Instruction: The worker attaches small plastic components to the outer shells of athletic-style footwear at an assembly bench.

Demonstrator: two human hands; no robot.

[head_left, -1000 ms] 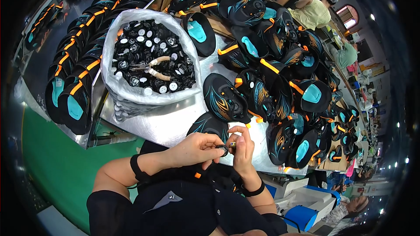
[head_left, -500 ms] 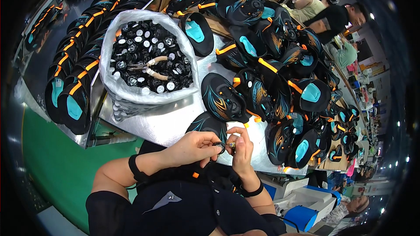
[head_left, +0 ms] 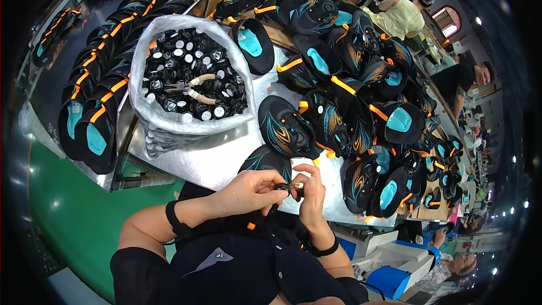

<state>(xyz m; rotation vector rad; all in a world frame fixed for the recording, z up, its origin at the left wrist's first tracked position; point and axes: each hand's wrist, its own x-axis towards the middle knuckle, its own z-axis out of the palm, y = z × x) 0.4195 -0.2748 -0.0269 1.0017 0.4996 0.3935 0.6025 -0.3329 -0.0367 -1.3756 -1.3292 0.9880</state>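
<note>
Your silver tabletop [head_left: 220, 158] spreads out ahead of your hands, crowded on the far right with a heap of black sandals [head_left: 350, 96] marked in teal and orange, and lined on the far left with a row of stacked sandals [head_left: 96, 101] of the same colours. Just beyond your left hand stands an open white plastic bag [head_left: 169, 127] filled with small black parts, a pair of pliers [head_left: 195, 87] with pale handles lying on top of them. One black sandal [head_left: 265, 161] with teal streaks lies right under your hands at the tabletop's near edge. Your left hand [head_left: 248, 192] and right hand [head_left: 307, 195] meet fingertip to fingertip in front of your chest, both pinched around a small black fitting [head_left: 284, 188] held between them, just above that near sandal. Whether the fitting touches the sandal's strap cannot be told. A black band circles each wrist.
</note>
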